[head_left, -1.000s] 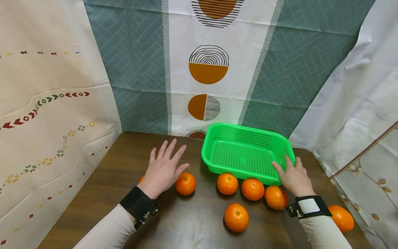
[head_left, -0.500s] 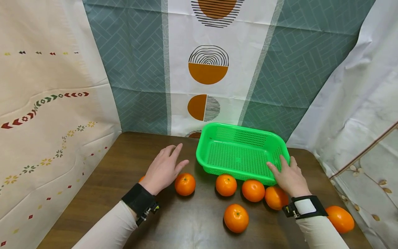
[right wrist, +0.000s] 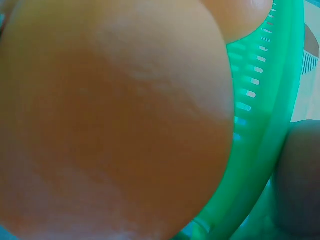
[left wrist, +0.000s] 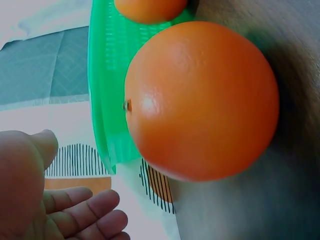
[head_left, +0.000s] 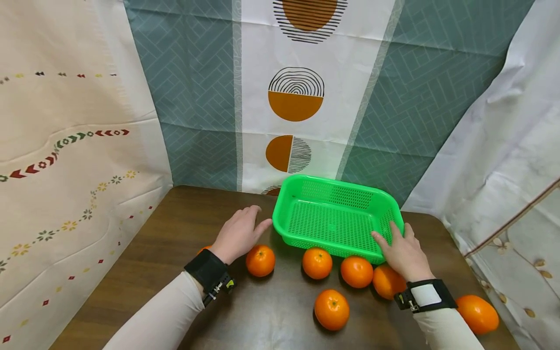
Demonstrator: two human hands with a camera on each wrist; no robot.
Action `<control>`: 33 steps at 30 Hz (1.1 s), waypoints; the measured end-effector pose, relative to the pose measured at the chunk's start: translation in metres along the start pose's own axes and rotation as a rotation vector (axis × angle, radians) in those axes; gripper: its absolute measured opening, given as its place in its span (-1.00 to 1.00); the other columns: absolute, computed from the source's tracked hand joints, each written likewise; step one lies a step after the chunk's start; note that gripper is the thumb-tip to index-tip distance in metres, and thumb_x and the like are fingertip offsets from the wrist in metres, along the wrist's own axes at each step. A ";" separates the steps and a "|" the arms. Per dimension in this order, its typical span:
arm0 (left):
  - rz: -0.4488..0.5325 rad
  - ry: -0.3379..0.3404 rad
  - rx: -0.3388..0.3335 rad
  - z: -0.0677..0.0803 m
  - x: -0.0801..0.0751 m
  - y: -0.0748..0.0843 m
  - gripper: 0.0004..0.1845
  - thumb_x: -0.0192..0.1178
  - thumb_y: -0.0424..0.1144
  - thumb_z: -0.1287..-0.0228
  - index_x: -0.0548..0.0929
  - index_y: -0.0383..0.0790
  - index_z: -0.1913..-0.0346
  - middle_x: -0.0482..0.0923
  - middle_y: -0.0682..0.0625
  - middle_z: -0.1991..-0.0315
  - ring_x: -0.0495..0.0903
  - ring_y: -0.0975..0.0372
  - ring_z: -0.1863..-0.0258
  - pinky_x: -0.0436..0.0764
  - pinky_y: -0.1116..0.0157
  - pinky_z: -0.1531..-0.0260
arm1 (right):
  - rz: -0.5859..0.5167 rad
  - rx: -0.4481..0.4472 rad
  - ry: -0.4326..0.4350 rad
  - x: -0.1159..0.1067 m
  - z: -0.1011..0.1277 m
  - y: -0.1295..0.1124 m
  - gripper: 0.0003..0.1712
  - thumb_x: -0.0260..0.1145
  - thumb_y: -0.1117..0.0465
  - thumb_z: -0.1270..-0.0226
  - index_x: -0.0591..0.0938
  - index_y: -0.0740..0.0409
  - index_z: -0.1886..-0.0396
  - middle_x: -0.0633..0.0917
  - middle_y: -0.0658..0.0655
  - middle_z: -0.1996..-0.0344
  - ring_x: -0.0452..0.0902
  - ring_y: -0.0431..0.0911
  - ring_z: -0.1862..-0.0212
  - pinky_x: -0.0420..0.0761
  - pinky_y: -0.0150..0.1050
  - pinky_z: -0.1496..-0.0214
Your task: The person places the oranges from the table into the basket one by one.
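Note:
A green slotted basket (head_left: 334, 216) stands on the brown table (head_left: 144, 262). My right hand (head_left: 387, 232) holds its front right corner, fingers over the rim and thumb on the front wall; the right wrist view shows one finger (right wrist: 300, 175) by the rim (right wrist: 272, 125). My left hand (head_left: 258, 217) hovers with loosely curled fingers just left of the basket, holding nothing, beside an orange (head_left: 260, 260). That orange (left wrist: 200, 100) fills the left wrist view, with my left hand (left wrist: 65, 200) bare below it. Another orange (head_left: 387, 282) lies partly under my right wrist.
More oranges lie in front of the basket: (head_left: 317, 263), (head_left: 356, 271), (head_left: 331, 309), one far right (head_left: 478, 314), and one mostly hidden behind my left wrist (head_left: 203, 249). Patterned cloth hangs behind and on both sides of the table.
The basket has slid left with my right hand on it. My left hand has dropped, curled its spread fingers and moved right toward the basket's left rim.

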State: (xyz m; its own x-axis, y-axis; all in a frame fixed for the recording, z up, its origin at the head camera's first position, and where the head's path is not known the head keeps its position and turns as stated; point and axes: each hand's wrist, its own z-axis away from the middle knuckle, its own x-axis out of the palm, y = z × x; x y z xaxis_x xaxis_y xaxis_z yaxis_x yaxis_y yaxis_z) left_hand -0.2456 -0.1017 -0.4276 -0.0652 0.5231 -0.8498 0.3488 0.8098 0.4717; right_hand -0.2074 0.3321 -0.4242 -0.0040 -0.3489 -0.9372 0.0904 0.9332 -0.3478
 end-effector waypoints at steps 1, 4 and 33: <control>-0.008 -0.007 0.006 0.000 0.001 0.002 -0.36 0.25 0.11 -0.68 0.55 -0.36 -0.45 0.65 -0.23 -0.29 0.62 -0.11 -0.24 0.64 -0.09 -0.28 | -0.001 -0.002 0.000 0.000 0.001 -0.001 0.14 -0.06 -0.44 -0.75 0.03 0.48 -0.74 -0.14 0.77 -0.62 -0.02 0.76 -0.53 0.27 0.68 -0.40; -0.050 -0.009 0.046 0.000 0.003 0.006 -0.35 0.25 0.08 -0.69 0.53 -0.38 -0.50 0.60 -0.27 -0.37 0.58 -0.15 -0.35 0.58 -0.10 -0.38 | -0.004 -0.018 0.010 0.002 0.002 -0.003 0.13 -0.04 -0.42 -0.76 0.05 0.50 -0.73 -0.11 0.78 -0.61 0.00 0.76 -0.52 0.28 0.68 -0.39; -0.217 0.054 0.432 0.008 0.022 0.032 -0.59 0.46 -0.10 -0.55 0.75 -0.29 -0.27 0.69 -0.12 -0.12 0.66 -0.02 -0.16 0.63 0.03 -0.31 | -0.010 -0.076 0.009 0.008 -0.004 -0.020 0.12 0.01 -0.42 -0.74 0.08 0.45 -0.75 -0.12 0.75 -0.64 -0.01 0.72 -0.56 0.28 0.65 -0.42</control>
State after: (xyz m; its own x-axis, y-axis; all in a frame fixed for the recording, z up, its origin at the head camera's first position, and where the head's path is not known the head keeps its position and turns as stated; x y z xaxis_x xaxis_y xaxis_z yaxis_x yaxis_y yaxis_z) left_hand -0.2286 -0.0666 -0.4328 -0.2240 0.3768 -0.8988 0.6775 0.7232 0.1343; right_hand -0.2132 0.3113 -0.4246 -0.0134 -0.3581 -0.9336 0.0140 0.9335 -0.3583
